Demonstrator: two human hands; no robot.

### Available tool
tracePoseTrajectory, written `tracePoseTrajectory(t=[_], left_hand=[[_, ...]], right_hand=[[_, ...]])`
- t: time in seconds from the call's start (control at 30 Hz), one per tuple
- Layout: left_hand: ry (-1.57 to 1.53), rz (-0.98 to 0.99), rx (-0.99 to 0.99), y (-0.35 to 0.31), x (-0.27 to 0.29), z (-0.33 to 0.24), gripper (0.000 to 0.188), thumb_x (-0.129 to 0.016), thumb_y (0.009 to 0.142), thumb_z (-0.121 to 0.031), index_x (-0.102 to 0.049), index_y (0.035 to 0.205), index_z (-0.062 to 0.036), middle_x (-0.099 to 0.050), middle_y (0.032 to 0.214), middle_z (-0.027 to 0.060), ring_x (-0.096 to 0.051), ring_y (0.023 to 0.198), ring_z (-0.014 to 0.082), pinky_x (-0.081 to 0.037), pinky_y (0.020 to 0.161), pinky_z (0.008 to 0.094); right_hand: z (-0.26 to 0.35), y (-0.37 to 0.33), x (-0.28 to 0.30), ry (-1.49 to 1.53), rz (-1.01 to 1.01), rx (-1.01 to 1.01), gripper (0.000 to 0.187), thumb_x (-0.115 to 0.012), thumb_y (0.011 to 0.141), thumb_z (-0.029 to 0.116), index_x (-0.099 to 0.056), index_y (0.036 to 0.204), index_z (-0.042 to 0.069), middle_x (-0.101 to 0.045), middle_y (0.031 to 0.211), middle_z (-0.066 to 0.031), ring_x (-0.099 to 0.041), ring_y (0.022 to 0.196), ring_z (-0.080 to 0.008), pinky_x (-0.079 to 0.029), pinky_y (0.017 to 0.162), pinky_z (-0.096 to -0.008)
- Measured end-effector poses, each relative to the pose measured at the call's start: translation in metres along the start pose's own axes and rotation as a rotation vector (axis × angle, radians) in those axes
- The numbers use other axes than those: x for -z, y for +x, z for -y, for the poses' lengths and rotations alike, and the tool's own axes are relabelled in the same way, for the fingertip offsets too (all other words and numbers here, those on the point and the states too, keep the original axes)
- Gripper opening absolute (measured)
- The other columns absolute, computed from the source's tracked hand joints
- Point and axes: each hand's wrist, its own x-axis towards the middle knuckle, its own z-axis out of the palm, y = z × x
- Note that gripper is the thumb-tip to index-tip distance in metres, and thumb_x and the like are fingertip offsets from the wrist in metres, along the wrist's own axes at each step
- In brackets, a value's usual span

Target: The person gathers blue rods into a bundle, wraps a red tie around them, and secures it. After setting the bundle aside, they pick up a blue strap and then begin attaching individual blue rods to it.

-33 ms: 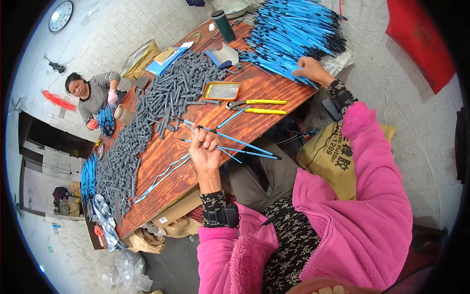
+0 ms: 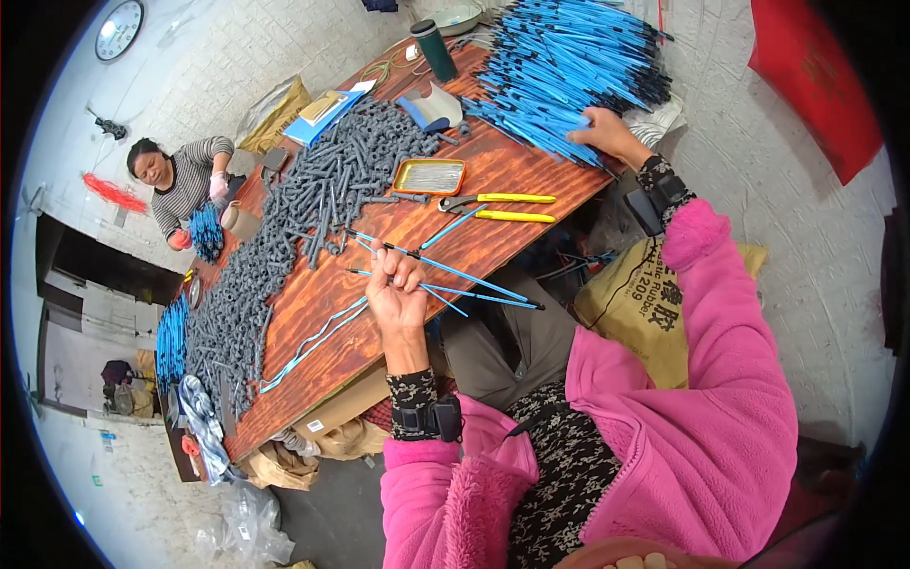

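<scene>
My left hand (image 2: 396, 296) is closed around several thin blue rods (image 2: 471, 277) with black ends, held above the table's front edge; they fan out on both sides of the fist. At the near edge of a large pile of similar blue rods (image 2: 569, 66), my right hand (image 2: 614, 136) has its fingers pinched together on a rod, partly hidden by the fingers. Between my hands, yellow-handled pliers (image 2: 517, 198) lie with a loose blue rod (image 2: 453, 226) by them. Left of the pliers sits an orange-rimmed tray (image 2: 427, 192) of thin metal pins.
A long heap of grey bolt-shaped pieces (image 2: 327, 171) covers much of the wooden table (image 2: 318, 327). A dark green flask (image 2: 433, 50) stands at the back. At the far left, a person (image 2: 185, 185) handles blue rods. A printed sack (image 2: 630, 308) stands below the table.
My right hand has shifted very slightly at the edge of the pile. The left hand and the rods in it stay put.
</scene>
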Motion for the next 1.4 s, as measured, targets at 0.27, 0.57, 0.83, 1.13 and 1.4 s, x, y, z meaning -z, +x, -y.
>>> tracePoseTrajectory(t=[0.27, 0.57, 0.83, 1.13, 1.4], left_hand=[[-0.005, -0.033, -0.025, 0.005, 0.004, -0.007, 0.016, -0.049, 0.101, -0.016, -0.060, 0.113, -0.0114, -0.042, 0.072, -0.0033, -0.035, 0.060, 0.0081, -0.029, 0.050, 0.0217], [0.002, -0.056, -0.045, 0.006, 0.004, -0.015, 0.016, -0.050, 0.100, -0.015, -0.059, 0.112, -0.0109, -0.041, 0.072, -0.0035, -0.034, 0.061, 0.0084, -0.029, 0.051, 0.0221], [0.062, -0.048, -0.130, -0.007, 0.003, -0.038, 0.016, -0.052, 0.099, -0.013, -0.056, 0.114, -0.0099, -0.041, 0.073, -0.0042, -0.035, 0.064, 0.0088, -0.030, 0.052, 0.0219], [0.205, -0.057, -0.241, -0.011, -0.015, -0.036, 0.028, -0.064, 0.087, 0.000, -0.055, 0.112, -0.0095, -0.059, 0.098, 0.0032, -0.049, 0.077, 0.0114, -0.037, 0.059, 0.0244], [0.105, -0.024, -0.250, -0.025, -0.008, -0.054, 0.026, -0.066, 0.087, -0.002, -0.057, 0.111, -0.0075, -0.061, 0.106, 0.0087, -0.057, 0.094, 0.0171, -0.044, 0.068, 0.0284]], right_hand=[[0.047, -0.011, 0.012, 0.161, 0.153, -0.299, 0.046, -0.069, 0.085, 0.043, -0.059, 0.098, 0.000, -0.063, 0.084, -0.0083, -0.059, 0.074, -0.0141, -0.046, 0.059, -0.0317], [0.047, -0.015, -0.003, 0.531, -0.103, 0.007, 0.031, -0.060, 0.095, 0.034, -0.052, 0.087, 0.005, -0.053, 0.078, -0.0020, -0.049, 0.066, -0.0078, -0.041, 0.060, -0.0210], [0.094, -0.053, 0.004, 0.911, 0.225, 0.020, 0.026, -0.061, 0.094, 0.030, -0.049, 0.084, 0.009, -0.046, 0.072, 0.0014, -0.044, 0.062, -0.0070, -0.036, 0.057, -0.0214], [0.162, -0.113, -0.054, 0.759, 0.447, 0.084, 0.021, -0.064, 0.092, 0.021, -0.049, 0.094, 0.006, -0.053, 0.077, 0.0000, -0.049, 0.066, -0.0052, -0.040, 0.056, -0.0220], [0.178, -0.130, -0.077, 0.661, 0.308, 0.135, 0.018, -0.064, 0.092, 0.015, -0.048, 0.094, 0.006, -0.049, 0.073, 0.0020, -0.046, 0.061, -0.0033, -0.038, 0.054, -0.0199]])
